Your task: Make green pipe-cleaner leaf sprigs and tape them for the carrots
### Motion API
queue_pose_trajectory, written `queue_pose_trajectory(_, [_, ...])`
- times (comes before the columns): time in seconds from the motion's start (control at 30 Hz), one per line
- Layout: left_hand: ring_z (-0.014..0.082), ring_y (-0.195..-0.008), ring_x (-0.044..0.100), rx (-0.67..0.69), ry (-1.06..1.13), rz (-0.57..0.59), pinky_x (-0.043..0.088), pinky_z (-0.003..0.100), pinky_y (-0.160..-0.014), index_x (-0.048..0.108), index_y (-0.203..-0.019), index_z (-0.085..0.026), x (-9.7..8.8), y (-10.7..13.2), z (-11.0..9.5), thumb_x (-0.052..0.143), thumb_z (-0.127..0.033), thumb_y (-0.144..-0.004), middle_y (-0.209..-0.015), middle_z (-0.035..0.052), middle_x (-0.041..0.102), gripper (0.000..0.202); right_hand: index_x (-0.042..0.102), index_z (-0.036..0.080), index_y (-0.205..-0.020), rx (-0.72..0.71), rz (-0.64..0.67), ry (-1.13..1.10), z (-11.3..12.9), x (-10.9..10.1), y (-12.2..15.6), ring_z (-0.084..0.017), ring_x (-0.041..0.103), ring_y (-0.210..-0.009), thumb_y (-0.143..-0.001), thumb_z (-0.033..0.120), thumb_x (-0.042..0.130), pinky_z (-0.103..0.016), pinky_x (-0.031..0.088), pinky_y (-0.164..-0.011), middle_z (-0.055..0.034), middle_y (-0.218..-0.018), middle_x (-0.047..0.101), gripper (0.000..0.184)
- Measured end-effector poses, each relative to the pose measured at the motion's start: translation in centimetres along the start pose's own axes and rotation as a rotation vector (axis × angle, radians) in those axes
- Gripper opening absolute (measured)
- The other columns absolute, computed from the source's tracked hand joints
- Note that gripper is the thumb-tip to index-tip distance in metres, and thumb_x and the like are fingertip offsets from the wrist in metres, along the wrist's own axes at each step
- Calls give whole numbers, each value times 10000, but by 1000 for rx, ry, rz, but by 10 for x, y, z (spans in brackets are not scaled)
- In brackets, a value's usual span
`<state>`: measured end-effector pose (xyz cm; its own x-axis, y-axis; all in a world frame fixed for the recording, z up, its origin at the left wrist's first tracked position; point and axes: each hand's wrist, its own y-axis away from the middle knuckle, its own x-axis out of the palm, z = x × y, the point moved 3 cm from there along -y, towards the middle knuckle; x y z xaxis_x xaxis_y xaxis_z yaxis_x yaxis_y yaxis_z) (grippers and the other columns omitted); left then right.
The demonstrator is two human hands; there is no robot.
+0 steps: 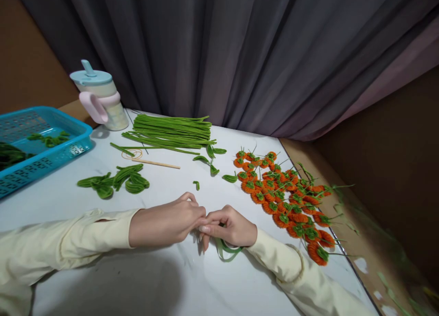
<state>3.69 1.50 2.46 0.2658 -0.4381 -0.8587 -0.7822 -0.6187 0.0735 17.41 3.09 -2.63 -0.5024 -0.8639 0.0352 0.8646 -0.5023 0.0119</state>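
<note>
My left hand (171, 218) and my right hand (230, 227) meet over the front of the white table (137, 279), fingertips touching. Both are closed in a pinch. A loop of thin green tape (229, 253) hangs below my right palm, with part of it hidden in the fingers. What lies between my left fingertips is too small and covered to make out. Just beyond the hands lies a short bent green pipe cleaner piece (196, 185). Shaped green pipe cleaner leaves (132, 179) rest in a small pile beyond my left forearm.
Long green pipe cleaners (173, 131) lie bundled at the back, near a wooden stick (156, 163). Many orange pipe cleaner persimmons (269, 184) cover the right side. A lidded cup (99, 94) and blue basket (58, 158) stand left. Grey curtain (192, 46) hangs behind.
</note>
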Motion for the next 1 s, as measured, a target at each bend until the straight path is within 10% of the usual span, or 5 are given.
queue_pose_trajectory(0.37, [138,-578,401,156,-216,-124,356,317,-772,499,-712,-142,3,2,-3,238,-96,-928,-667,27,512,342,688,61,-752,92,-53,-287,-2,-6,0,-133,628,-555,-775,354,700,-246,491,-651,-64,-579,668,294])
queue_pose_trajectory(0.63, [114,-541,402,427,-1,-132,345,302,-795,458,-729,-163,10,0,-5,250,-100,-919,-648,13,548,289,708,58,-724,186,156,-392,3,1,3,-136,617,-523,-752,262,707,-257,499,-658,-52,-541,653,206])
queue_pose_trajectory(1.0, [134,-572,430,449,137,-162,346,293,-715,405,-762,-188,23,3,-10,289,-70,-871,-638,11,545,199,684,66,-647,290,279,-395,-12,-1,6,-136,571,-395,-701,183,703,-228,462,-488,-29,-474,620,130])
